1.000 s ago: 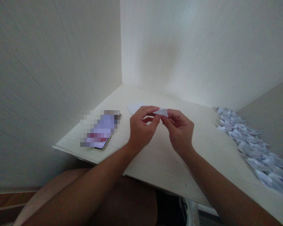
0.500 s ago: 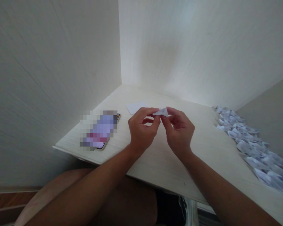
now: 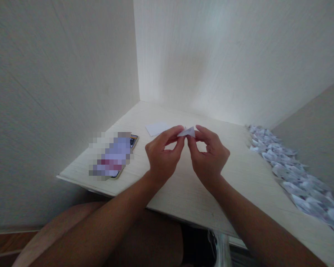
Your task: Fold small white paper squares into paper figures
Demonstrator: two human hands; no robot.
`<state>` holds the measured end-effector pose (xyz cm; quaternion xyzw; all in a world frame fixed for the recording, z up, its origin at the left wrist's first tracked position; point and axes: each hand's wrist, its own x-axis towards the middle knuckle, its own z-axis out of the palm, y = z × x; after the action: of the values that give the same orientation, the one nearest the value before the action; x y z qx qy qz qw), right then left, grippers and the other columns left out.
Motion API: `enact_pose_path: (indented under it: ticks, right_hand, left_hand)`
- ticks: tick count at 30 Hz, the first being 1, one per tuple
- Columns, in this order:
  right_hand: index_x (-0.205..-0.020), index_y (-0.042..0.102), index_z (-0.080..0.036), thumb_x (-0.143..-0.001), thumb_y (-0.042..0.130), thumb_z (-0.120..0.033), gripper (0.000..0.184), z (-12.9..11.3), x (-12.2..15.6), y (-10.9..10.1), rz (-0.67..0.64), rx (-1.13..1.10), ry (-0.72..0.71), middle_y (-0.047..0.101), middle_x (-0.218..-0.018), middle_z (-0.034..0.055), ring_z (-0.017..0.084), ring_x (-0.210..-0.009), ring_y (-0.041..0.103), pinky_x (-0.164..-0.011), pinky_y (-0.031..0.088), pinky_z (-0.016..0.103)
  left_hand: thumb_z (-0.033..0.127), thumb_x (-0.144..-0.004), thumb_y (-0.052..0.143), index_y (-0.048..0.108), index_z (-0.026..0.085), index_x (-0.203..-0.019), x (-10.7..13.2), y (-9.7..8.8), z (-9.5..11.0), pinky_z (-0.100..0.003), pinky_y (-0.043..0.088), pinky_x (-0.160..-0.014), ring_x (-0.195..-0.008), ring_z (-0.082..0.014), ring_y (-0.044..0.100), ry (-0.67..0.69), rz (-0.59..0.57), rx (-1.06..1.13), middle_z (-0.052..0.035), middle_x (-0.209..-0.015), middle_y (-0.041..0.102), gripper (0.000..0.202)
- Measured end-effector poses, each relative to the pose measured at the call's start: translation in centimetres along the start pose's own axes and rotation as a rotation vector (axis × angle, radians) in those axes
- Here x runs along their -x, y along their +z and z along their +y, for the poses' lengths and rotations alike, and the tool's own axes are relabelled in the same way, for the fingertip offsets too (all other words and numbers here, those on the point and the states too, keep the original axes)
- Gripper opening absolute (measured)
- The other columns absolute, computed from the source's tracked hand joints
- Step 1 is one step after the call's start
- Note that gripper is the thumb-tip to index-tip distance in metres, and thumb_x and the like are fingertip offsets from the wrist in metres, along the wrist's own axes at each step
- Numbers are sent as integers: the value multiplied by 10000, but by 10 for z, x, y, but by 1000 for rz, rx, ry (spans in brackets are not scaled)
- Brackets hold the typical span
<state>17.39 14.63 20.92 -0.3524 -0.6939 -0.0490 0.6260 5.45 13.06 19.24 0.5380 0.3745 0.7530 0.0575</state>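
A small folded piece of white paper, with pointed corners, is held above the table between my two hands. My left hand pinches its left side between thumb and fingers. On its right side, the thumb and fingers of my right hand grip it. Parts of the paper are hidden behind the fingertips. Just beyond my left hand, a flat white sheet of paper lies on the table, partly covered by that hand.
A phone with a blurred-out screen lies on the white table at the left. Many folded white paper pieces form a long row along the right side. Pale walls enclose the table at the left, back and right.
The whole view has shifted slightly, so the table things appear further left. My fingers have loosened a little, with the index fingers raised, and the folded paper stays between both hands.
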Motion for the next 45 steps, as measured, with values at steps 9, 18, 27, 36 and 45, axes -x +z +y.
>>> enact_pose_path:
  ticks: [9,18,27,36,45]
  right_hand:
    - [-1031,754,-238,-920,746,-148,143,6,-9,-4,-59,-51,-44,827,-930,17,165,-751,780,-718,652,306]
    - [-1033,783,-248,-944,680,-131,179,16,-9,-2,-196,-94,-31,821,-959,28,167,-813,767,-738,651,319]
    - [-1065,810,-259,-949,680,-122,222,23,-13,-3,-274,-131,-164,834,-1031,53,185,-897,788,-763,663,335]
    - [-1043,816,-235,-914,723,-108,204,26,-17,-6,-324,-175,-211,831,-1010,70,195,-903,795,-793,663,335]
    - [-1114,809,-235,-920,702,-95,262,24,-14,-6,-324,-155,-174,844,-1019,60,160,-780,773,-734,648,310]
  left_hand:
    - [242,-926,769,786,192,-1031,-8,-3,3,-218,679,-628,-853,-140,743,-62,-111,133,-56,-1040,745,117]
    - [413,-716,923,750,147,-829,-22,-8,-4,-241,643,-609,-754,-134,654,-782,-256,538,-34,-809,688,337]
    - [388,-682,947,763,134,-806,-32,-19,-5,-238,608,-608,-728,-124,642,-895,-324,577,-38,-813,699,337]
    - [438,-702,956,764,126,-806,-35,-24,-7,-256,618,-660,-743,-127,657,-936,-435,687,-38,-829,693,381]
    - [378,-712,960,774,120,-875,-33,-27,-6,-285,629,-713,-743,-138,708,-1039,-390,677,-50,-853,752,358]
